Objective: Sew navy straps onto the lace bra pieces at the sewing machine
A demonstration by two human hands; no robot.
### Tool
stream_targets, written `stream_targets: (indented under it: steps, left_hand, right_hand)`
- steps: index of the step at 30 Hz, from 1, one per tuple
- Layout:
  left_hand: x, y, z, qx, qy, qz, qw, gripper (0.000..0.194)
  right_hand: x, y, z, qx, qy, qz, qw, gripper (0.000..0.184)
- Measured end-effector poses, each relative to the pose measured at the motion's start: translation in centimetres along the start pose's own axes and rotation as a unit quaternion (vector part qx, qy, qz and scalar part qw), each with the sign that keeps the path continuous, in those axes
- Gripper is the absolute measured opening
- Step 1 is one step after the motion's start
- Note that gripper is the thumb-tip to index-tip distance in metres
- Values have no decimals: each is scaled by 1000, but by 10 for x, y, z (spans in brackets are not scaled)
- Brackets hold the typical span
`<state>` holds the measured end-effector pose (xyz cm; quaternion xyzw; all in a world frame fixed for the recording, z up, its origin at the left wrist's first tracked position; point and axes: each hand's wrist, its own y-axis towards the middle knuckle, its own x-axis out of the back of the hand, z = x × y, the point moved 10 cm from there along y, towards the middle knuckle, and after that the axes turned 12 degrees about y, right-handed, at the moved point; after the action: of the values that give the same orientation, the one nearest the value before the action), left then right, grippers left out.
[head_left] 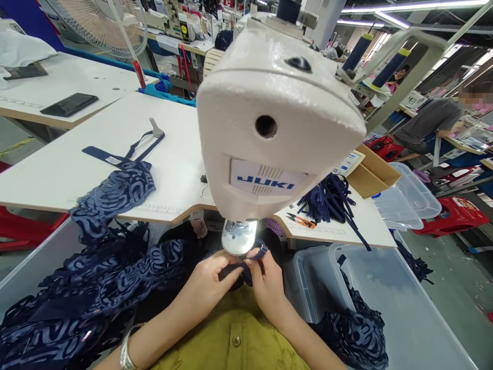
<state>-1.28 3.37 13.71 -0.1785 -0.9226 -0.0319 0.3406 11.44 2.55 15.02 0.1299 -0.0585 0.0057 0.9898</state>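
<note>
Between my two hands is a navy bra strap (261,252) with a small ring or slider near its upper end. My left hand (216,275) pinches the dark fabric from the left, and my right hand (265,280) pinches the strap from the right. Both sit close to my body, just below the metal foot plate (239,239) of the sewing machine (277,113). Part of what I hold is hidden behind my fingers. On the table at left lies a navy patterned bra (115,187), hanging over the edge.
Patterned navy bras (96,288) heap up in a bin at left. More garments (354,329) lie in a clear bin (400,288) at right. Navy straps (327,200) and orange-handled thread snips (301,221) rest on the table's right side. A phone (70,104) lies far left.
</note>
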Motion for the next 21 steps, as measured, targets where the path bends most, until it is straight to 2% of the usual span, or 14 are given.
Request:
stream_targets:
  steps: [3, 6, 9, 12, 14, 21]
  left_hand:
    - [-3, 1, 1, 18, -8, 20, 1000, 19]
    - [-4, 1, -3, 23, -11, 31, 999, 17]
    - [-1, -2, -5, 29, 2, 19, 999, 15]
    - [3, -6, -8, 25, 28, -2, 999, 15]
    - [5, -9, -11, 10, 42, -10, 999, 18]
    - [9, -12, -28, -60, 56, -14, 997, 17]
  right_hand:
    - [-1, -2, 4, 22, -7, 2, 1000, 10]
    - [-2, -6, 0, 19, 40, 3, 999, 9]
    - [-5, -9, -5, 8, 114, 9, 993, 11]
    - [-7, -8, -12, -28, 179, 24, 983, 4]
    - [-6, -6, -14, -44, 181, 26, 982, 11]
    - [1, -9, 7, 61, 153, 18, 986, 16]
